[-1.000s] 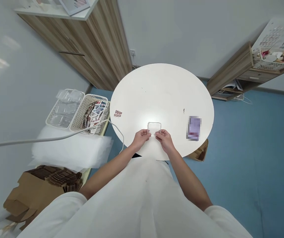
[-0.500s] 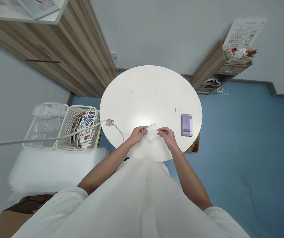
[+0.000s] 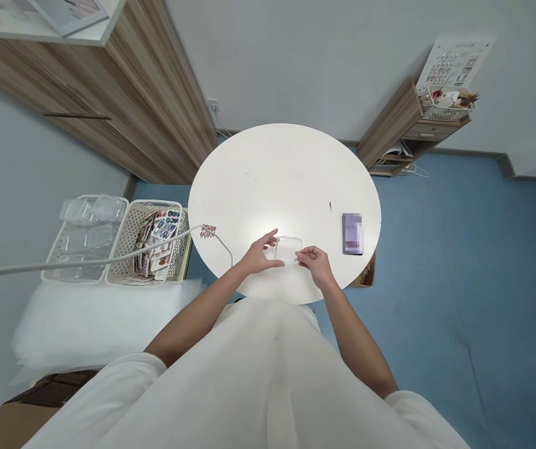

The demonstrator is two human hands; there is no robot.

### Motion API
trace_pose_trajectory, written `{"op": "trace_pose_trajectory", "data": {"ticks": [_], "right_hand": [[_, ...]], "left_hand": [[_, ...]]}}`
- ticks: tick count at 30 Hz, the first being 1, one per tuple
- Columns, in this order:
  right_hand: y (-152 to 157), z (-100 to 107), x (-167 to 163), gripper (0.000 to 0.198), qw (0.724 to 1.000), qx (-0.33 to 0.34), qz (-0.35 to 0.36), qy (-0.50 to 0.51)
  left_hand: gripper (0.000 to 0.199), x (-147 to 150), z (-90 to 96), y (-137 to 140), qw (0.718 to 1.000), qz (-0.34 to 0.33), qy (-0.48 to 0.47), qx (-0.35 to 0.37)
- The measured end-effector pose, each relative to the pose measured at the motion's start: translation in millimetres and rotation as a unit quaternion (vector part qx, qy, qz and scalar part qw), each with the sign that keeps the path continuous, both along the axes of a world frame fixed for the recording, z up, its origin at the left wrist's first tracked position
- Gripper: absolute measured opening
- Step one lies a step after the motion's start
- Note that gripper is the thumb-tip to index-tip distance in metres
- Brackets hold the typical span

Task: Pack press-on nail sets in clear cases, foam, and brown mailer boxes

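Clear piece (image 3: 289, 248) squared up since last frame. Left hand (image 3: 257, 257) spread at 9 o'clock; right hand (image 3: 317, 264) clamped on its 4 o'clock corner. Rim should be handled gently.

Wood-grain cabinet (image 3: 155, 93) and two white baskets (image 3: 130, 255), left on my remote feed.
I see clear plastic boxes (image 3: 92, 237) in one basket, printed sheets (image 3: 165, 227) in the other; at right, a drawer unit (image 3: 386, 125) carries a smaller basket (image 3: 440, 113).
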State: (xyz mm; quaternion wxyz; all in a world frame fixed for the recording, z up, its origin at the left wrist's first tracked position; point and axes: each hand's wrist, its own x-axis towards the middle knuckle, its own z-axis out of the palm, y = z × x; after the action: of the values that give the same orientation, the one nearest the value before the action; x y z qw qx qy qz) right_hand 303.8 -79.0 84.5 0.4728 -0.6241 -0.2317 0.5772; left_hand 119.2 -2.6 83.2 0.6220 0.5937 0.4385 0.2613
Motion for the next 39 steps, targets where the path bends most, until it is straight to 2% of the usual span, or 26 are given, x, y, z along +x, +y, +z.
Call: {"op": "trace_pose_trajectory", "data": {"ticks": [2, 5, 10, 14, 18, 21, 24, 30, 39], "right_hand": [[-0.5, 0.3, 1.7, 0.033, 1.000, 0.000, 0.009, 0.001], [-2.1, 0.0, 4.3, 0.031, 1.000, 0.004, 0.024, -0.004], [-4.5, 2.4, 13.2, 0.036, 0.991, 0.032, 0.094, -0.086], [-3.6, 13.3, 22.9, 0.066, 0.952, 0.119, 0.187, -0.212], [1.0, 20.0, 25.9, 0.060, 0.917, 0.169, 0.263, -0.247], [4.3, 17.3, 24.1, 0.054, 0.922, 0.163, 0.265, -0.231], [5.7, 12.0, 22.3, 0.053, 0.936, 0.155, 0.253, -0.189], [6.6, 1.8, 19.8, 0.047, 0.935, 0.190, 0.251, -0.162], [10.8, -12.2, 19.4, 0.047, 0.919, 0.230, 0.266, -0.176]], "left_hand": [[0.090, -4.0, 3.1, -0.2, 0.996, -0.051, 0.037, 0.058], [0.082, -4.8, 3.6, -1.3, 0.991, -0.075, 0.050, 0.103], [0.076, -3.5, 1.2, -5.5, 0.994, -0.056, 0.037, 0.081], [0.076, -7.0, -1.1, -7.8, 0.995, -0.048, 0.038, 0.078], [0.078, -7.9, -3.9, -8.9, 0.995, -0.070, 0.032, 0.069], [0.080, -6.2, -6.5, -11.2, 0.996, -0.080, 0.021, 0.035], [0.081, -4.8, -10.3, -15.5, 0.998, -0.061, 0.000, -0.008], [0.086, -3.4, -15.5, -23.8, 0.991, -0.032, -0.065, -0.115], [0.082, -5.2, -15.1, -29.6, 0.989, -0.021, -0.086, -0.121]]}}
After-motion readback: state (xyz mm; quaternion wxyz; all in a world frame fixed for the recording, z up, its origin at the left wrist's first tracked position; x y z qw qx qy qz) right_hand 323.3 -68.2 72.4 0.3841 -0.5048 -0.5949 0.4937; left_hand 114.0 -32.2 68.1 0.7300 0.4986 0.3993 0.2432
